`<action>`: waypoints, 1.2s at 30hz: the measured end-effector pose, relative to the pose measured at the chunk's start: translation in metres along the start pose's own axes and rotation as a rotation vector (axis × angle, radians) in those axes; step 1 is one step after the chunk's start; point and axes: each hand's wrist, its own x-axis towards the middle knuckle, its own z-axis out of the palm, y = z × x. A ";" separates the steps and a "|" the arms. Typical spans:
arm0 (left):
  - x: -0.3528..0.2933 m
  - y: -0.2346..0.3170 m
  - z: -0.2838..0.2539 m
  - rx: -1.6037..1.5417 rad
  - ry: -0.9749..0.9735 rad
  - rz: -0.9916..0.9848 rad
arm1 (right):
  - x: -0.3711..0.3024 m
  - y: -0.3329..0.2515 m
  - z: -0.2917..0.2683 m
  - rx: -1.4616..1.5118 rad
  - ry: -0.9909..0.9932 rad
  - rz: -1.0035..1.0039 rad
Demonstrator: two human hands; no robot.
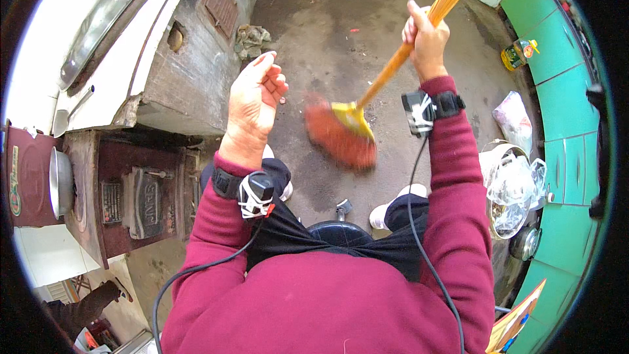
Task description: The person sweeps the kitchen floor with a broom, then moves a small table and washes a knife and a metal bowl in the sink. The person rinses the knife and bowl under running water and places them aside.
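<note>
My right hand (429, 42), at the upper right, is closed around the wooden handle of a broom (386, 75). The handle slants down to the left, to a yellow collar and a reddish-brown bristle head blurred by motion, low over the floor. My left hand (252, 101) is raised left of the broom head, palm partly turned up. Its fingers are loosely curled, and nothing shows in them. A strapped-on device with a cable sits on each of my wrists.
Left stand a grey stove-like block (190, 59) and a dark red stove (147, 203), with a crumpled rag (252, 41) by the block. On the right are green cabinets (563, 101), an oil bottle (517, 54) and a bucket of plastic bags (508, 190). A black stool (341, 233) is under me. Small scraps dot the concrete floor (321, 19).
</note>
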 end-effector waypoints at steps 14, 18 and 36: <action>-0.007 0.035 -0.003 -0.154 0.066 0.077 | 0.011 0.015 0.081 0.119 -0.144 0.209; -0.007 0.032 -0.003 -0.149 0.083 0.063 | 0.023 0.061 0.115 -0.035 -0.022 0.039; -0.001 0.000 0.031 -0.131 -0.100 -0.063 | 0.003 -0.092 -0.013 -0.140 -0.161 0.161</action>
